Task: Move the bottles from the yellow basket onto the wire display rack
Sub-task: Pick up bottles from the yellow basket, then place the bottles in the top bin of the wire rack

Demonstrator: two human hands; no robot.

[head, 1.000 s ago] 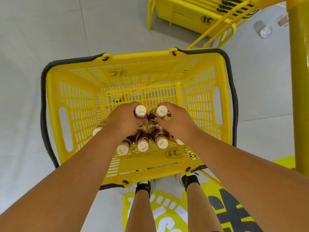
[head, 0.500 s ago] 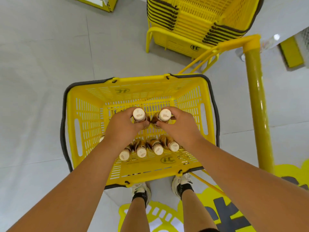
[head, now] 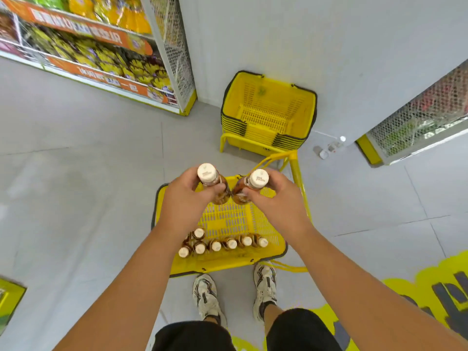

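Observation:
My left hand (head: pixel 186 201) grips a brown bottle with a cream cap (head: pixel 208 173), held upright above the yellow basket (head: pixel 228 262). Beside it, my right hand (head: pixel 276 201) grips a second brown bottle (head: pixel 258 179), and the two bottles nearly touch. Both are lifted clear of the basket, which stands on the floor in front of my feet. Several more capped bottles (head: pixel 222 244) stand in a row along the basket's near wall. A wire rack (head: pixel 174 46) with mesh side panels stands at the far left, full of snack bags.
A stack of empty yellow baskets (head: pixel 268 115) sits on a yellow stand ahead by the white wall. A yellow post (head: pixel 300 183) rises right of my basket. Another mesh rack (head: pixel 417 122) is at right, with clear bottles (head: pixel 329 148) lying on the floor near it.
Both hands have risen out of the basket with a bottle each. My view has tilted up and pulled back, bringing the shelves and wall into sight.

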